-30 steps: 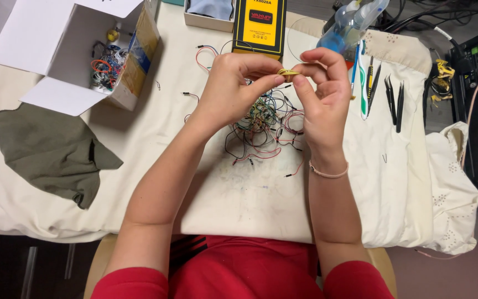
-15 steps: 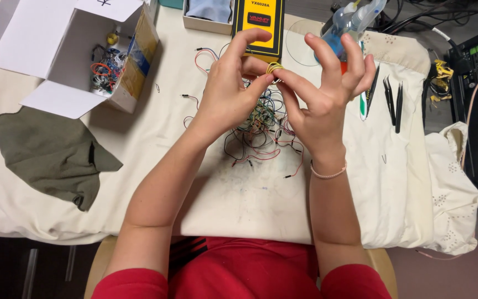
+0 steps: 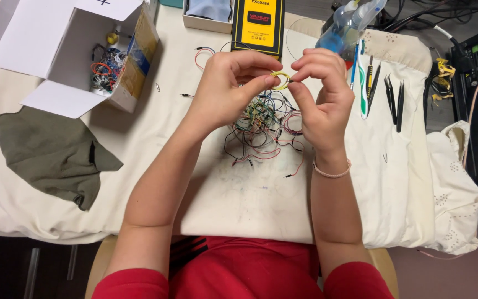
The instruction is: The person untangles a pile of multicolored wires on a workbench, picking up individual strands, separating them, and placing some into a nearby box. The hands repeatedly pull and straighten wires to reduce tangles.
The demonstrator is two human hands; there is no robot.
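My left hand (image 3: 229, 86) and my right hand (image 3: 322, 91) meet above the table and pinch a short yellow wire (image 3: 280, 79) bent into a loop between their fingertips. Below the hands lies a tangle of coloured jumper wires (image 3: 264, 124) on a white cloth (image 3: 239, 188). A thin bracelet circles my right wrist.
A yellow meter (image 3: 259, 25) lies behind the hands. An open white cardboard box (image 3: 70, 52) with more wires stands at the back left, an olive cloth (image 3: 56, 152) left. Tweezers and small tools (image 3: 383, 94) lie right, beside a clear plastic bottle (image 3: 349, 25).
My right hand's fingers, spread half a second ago, have curled in again. Both hands have kept hold of the yellow wire, now curved into a loop.
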